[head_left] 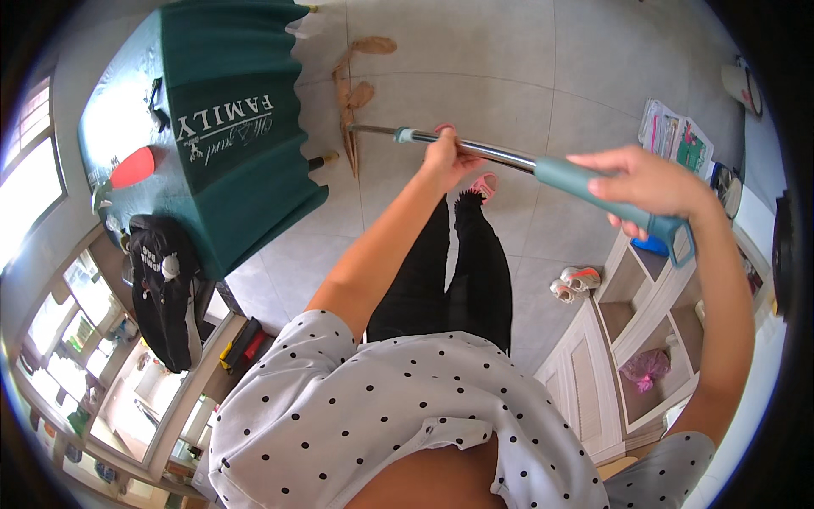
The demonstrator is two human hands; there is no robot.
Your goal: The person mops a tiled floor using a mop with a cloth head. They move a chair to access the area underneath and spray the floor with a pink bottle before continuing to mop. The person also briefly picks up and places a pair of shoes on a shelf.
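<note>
A mop with a steel pole [500, 155] is held slantwise across the space in front of me. My left hand [448, 161] is closed around the lower part of the pole, near a pale green collar. My right hand [640, 182] wraps the thick green grip [570, 176], some fingers stretched along its top; a hanging loop ends the grip. At the pole's far end, brown cloth strips [346, 89] of the mop head lie spread on the grey tiled floor.
A table under a dark green cloth [233, 127] stands at the left, bearing a red paddle [133, 168]. Beside it hangs a black bag [161, 288]. To the right are pale shelves [615, 322], shoes [577, 282] and stacked papers [678, 140]. My pink sandals [484, 187] show below the pole.
</note>
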